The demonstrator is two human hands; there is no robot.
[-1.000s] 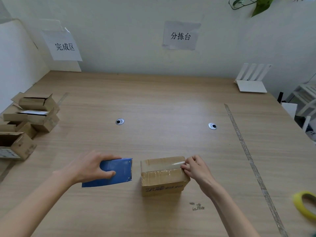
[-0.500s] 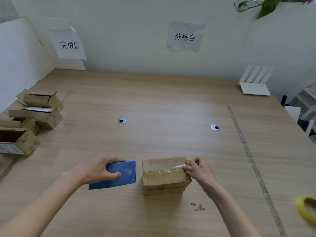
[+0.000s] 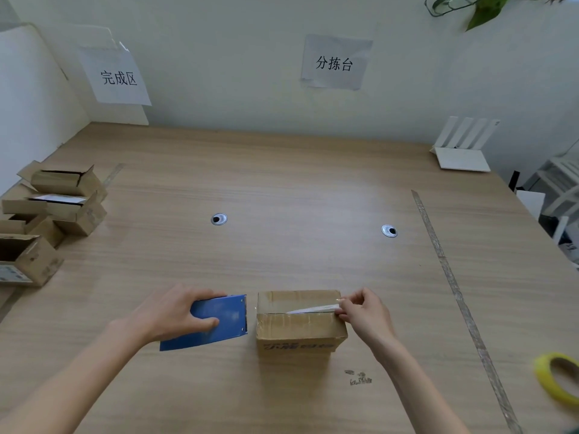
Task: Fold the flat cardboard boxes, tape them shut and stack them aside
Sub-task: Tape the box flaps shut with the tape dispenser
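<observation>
Head view: brown cardboard box (image 3: 300, 324) closed; glossy clear tape (image 3: 313, 308) across top

Left hand (image 3: 175, 311) fingers curled in a grip, right hand (image 3: 365, 313) fingers pinching, both forearms extended forward

Wooden table (image 3: 297, 189), taped box (image 3: 299, 324), box pile (image 3: 47, 220) (left edge), yellow tape roll (image 3: 556, 379)

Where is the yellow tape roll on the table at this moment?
In the head view the yellow tape roll lies at the table's near right edge, partly cut off by the frame, to the right of the right hand.
</observation>
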